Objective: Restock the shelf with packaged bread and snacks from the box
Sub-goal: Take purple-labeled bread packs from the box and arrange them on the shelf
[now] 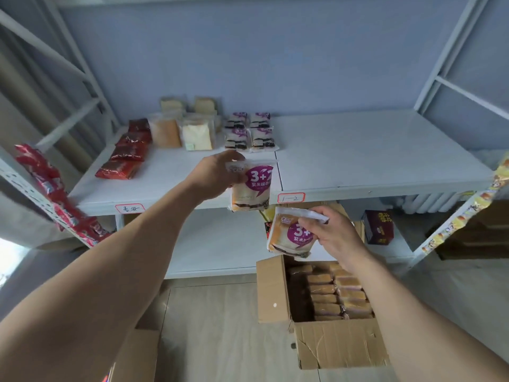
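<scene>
Both hands have a grip on a bread pack: the left hand (217, 175) pinches the top edge of one purple-label pack (252, 187) hanging upright at the shelf (385, 186) front edge, so it's way nearer. The right hand (330, 232) holds a second pack (289, 235) lower, just above the box (338, 346). Row of matching packs (249, 130) sits straight behind the left one, so I'd guess that goes in first.
</scene>
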